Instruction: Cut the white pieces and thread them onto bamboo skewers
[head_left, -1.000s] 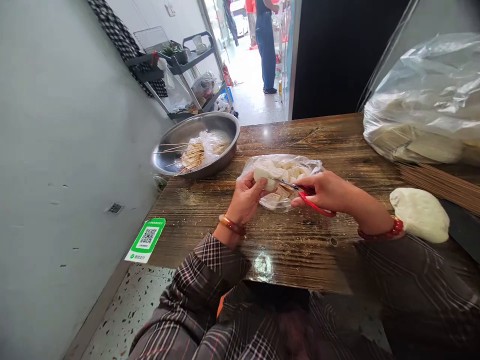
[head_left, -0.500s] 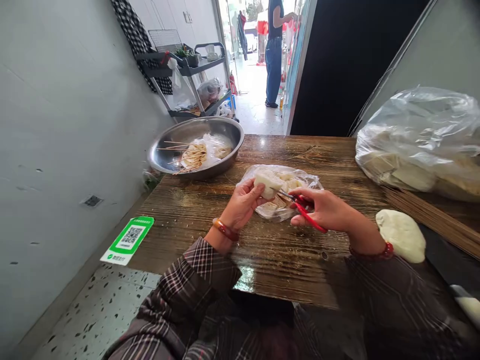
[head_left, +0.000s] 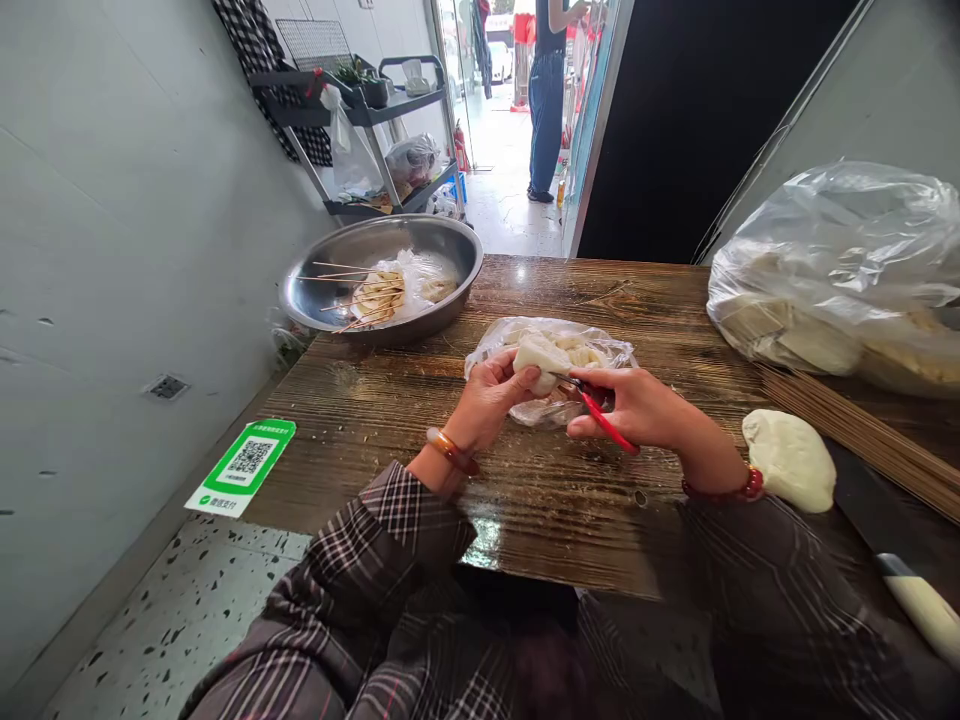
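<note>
My left hand is closed on a piece of white bread, pinched between thumb and fingers. Red-handled scissors are in my right hand, with the fingers round the handles. Their blades meet the right side of the bread; how deep they go is hidden. Both hands are over a clear plastic bag lying spread on the table, with pale cut pieces on it. To the right of my right wrist lies a whole round of pale flatbread.
On the wooden table, a steel basin holds skewered food at the back left. At right are a large bag of flatbreads, thin wooden sticks and a knife. A person stands in the doorway.
The scissors and my right hand have moved slightly left, closer to the bread, and less of the blades shows. The view has tilted a little, shifting the whole scene upward.
</note>
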